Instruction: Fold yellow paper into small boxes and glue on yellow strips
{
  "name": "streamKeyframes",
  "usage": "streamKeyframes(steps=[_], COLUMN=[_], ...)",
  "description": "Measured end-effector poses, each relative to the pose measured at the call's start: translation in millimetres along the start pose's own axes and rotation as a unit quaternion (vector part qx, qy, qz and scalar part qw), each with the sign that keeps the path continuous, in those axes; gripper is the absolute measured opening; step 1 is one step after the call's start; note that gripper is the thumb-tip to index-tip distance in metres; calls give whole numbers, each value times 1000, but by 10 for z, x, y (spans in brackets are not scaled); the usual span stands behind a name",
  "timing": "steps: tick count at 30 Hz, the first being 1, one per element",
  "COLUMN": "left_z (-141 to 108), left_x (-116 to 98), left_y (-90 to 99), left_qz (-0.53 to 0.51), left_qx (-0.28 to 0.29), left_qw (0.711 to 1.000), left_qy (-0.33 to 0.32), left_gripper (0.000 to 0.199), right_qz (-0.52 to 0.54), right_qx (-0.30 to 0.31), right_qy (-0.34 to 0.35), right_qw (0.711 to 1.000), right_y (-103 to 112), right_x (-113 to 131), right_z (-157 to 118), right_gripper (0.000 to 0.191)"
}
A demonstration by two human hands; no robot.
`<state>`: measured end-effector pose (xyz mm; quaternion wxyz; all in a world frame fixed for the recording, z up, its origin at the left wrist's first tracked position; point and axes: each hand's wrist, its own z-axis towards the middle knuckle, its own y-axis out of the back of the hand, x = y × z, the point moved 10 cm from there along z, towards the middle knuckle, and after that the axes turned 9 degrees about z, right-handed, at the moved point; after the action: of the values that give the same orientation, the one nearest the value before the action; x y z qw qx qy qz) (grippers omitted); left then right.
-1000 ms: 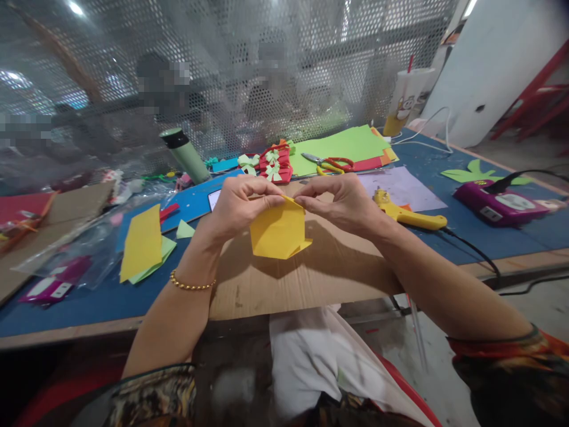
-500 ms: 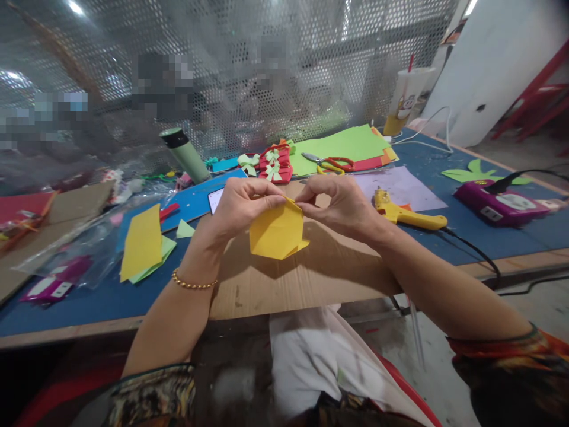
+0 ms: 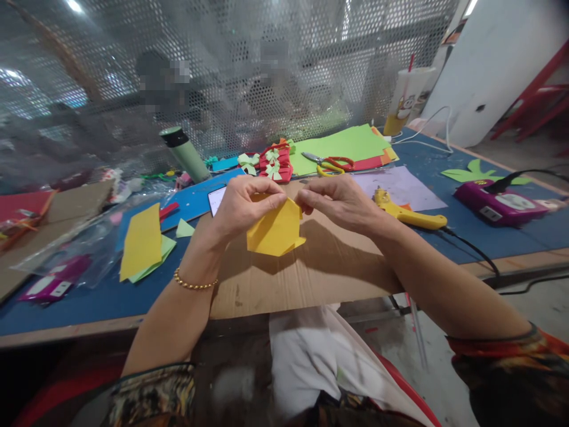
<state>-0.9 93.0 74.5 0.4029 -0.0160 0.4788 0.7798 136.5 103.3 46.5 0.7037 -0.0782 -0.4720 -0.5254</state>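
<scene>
A folded yellow paper (image 3: pixel 274 228) hangs between my hands over a brown cardboard sheet (image 3: pixel 262 287). My left hand (image 3: pixel 246 201) pinches its top edge between thumb and fingers. At the paper's upper right corner is my right hand (image 3: pixel 331 200), with thumb and fingertips pressed together; whether they hold the paper's edge is too small to tell. A loose flap sticks out at the paper's lower right. Behind my left hand lies a phone (image 3: pixel 216 199), partly covered. A yellow glue gun (image 3: pixel 409 216) rests right of my right hand.
Scissors (image 3: pixel 329 161) lie on green paper sheets (image 3: pixel 351 145) at the back, near red pieces with pale bows (image 3: pixel 275 166). A green bottle (image 3: pixel 186 155) stands tilted-looking at back left. Yellow strips (image 3: pixel 142 242) lie left, a purple box (image 3: pixel 500 203) right, a drink cup (image 3: pixel 402 104) back right.
The yellow paper has shifted slightly left and up. My right hand's fingers have drawn closer together and changed their hold near the paper's corner.
</scene>
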Motion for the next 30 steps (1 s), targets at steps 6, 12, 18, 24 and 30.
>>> streamKeyframes(steps=[6, 12, 18, 24, 30], left_z=[7, 3, -28, -72, -122], left_x=[-37, -34, 5, 52, -54], left_y=[-4, -16, 5, -65, -230], left_qz=[-6, 5, -68, -217, -339], left_qx=[3, 3, -1, 53, 118], left_qw=[1000, 1000, 997, 971, 928], left_qy=[-14, -2, 32, 86, 96], left_gripper=[20, 22, 24, 39, 55], right_qz=[-43, -125, -165, -104, -92], right_qx=[-16, -23, -44, -55, -69], right_qy=[3, 56, 107, 127, 263], right_qw=[999, 990, 979, 985, 958], right_y=[-30, -51, -34, 57, -10], right_x=[10, 102, 217, 284, 589], right_z=[-17, -40, -72, -88, -187], right_gripper=[57, 29, 35, 58, 23])
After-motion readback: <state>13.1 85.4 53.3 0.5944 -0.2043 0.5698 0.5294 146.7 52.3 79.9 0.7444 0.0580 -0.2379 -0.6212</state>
